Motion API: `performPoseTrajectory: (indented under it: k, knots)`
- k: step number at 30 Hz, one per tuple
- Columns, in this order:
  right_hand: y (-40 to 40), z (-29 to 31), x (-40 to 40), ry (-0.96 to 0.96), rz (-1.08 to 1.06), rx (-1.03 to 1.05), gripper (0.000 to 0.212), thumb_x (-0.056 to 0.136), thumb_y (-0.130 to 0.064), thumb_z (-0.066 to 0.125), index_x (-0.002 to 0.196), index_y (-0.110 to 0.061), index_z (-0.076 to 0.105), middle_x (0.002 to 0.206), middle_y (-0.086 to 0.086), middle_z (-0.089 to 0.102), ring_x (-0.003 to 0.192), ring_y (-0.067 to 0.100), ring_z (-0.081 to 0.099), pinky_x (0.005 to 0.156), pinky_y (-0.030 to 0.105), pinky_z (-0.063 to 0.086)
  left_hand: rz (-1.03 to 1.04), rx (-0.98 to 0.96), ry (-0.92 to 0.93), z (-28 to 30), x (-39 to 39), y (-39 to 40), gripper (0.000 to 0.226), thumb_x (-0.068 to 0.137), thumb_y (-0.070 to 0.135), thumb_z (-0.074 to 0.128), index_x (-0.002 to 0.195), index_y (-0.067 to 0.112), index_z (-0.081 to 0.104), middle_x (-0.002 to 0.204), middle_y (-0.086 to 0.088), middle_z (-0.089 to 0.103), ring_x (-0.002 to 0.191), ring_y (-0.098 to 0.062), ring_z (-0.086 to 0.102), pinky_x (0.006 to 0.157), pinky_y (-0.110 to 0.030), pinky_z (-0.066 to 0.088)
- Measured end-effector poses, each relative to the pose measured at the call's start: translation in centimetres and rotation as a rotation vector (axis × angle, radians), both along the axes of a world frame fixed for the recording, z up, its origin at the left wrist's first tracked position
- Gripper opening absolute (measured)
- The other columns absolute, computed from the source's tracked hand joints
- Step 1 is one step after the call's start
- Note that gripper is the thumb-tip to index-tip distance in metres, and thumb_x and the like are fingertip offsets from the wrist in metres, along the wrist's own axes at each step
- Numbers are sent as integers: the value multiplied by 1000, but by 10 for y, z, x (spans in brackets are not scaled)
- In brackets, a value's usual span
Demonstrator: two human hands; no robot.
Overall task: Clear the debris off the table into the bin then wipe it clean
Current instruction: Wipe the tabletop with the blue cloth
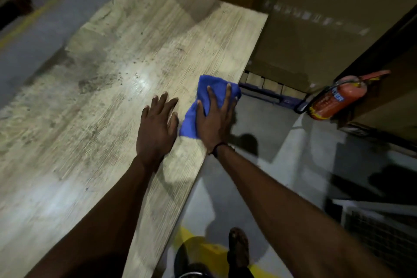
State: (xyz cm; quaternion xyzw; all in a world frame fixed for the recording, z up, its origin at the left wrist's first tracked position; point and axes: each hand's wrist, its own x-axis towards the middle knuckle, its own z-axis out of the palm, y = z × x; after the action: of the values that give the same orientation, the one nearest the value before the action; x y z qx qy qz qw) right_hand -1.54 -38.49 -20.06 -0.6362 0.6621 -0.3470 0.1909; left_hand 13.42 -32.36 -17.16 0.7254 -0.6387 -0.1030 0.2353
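Observation:
A long pale wooden table point(94, 119) runs from the lower left to the upper middle. Small dark crumbs of debris point(126, 74) are scattered over its middle. A blue cloth point(211, 84) lies at the table's right edge. My right hand point(214, 117) presses flat on the cloth with straight, spread fingers. My left hand point(158, 124) rests flat on the bare wood just left of the cloth, fingers straight. No bin is in view.
Large cardboard boxes point(304, 29) stand beyond and to the right of the table. A red fire extinguisher point(331, 101) leans at the right. A metal grate point(383, 232) sits at the lower right. Grey floor with a yellow line point(203, 248) lies below the table edge, near my foot.

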Motion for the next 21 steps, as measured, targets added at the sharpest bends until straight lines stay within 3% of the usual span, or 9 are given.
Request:
performPoseTrajectory:
  k: [6,12,14,17,18,21]
  knots:
    - [-60,6,-16,-60,44,42,67,98,-61,37,149,-23,59,174,16,19,159,46,19,127,58,28,18,1,15,2,1,0,48,107,37,43,154,27,51,170,-2,36,159,-27,28,125,-49,27]
    - [-8,9,-4,-27,35,39,59,103,-54,41,152,-24,56,175,16,15,161,44,16,128,58,23,25,-7,17,2,2,-1,49,105,37,43,152,28,54,169,0,38,158,-26,31,123,-51,30]
    - [29,12,4,-25,37,66,58,104,-52,44,156,-27,50,177,10,10,163,40,10,132,48,19,26,-4,13,1,2,-1,50,105,37,43,152,27,54,169,-1,38,158,-27,32,123,-51,30]
    - [80,19,15,-51,23,99,57,106,-48,53,159,-30,46,178,2,6,164,34,6,124,17,12,34,16,-2,1,3,-1,50,105,37,43,153,27,54,169,0,38,158,-25,31,124,-49,30]
    - [87,20,16,-58,23,98,57,106,-47,56,159,-31,46,178,2,6,164,33,6,122,16,11,34,24,3,1,3,-1,50,105,38,42,153,27,53,169,0,38,158,-24,31,124,-49,29]
    - [79,22,15,-46,40,110,61,104,-55,50,161,-35,41,178,1,2,164,35,4,119,30,24,24,27,15,2,4,-1,51,106,40,39,154,28,52,169,1,36,159,-23,29,125,-48,28]
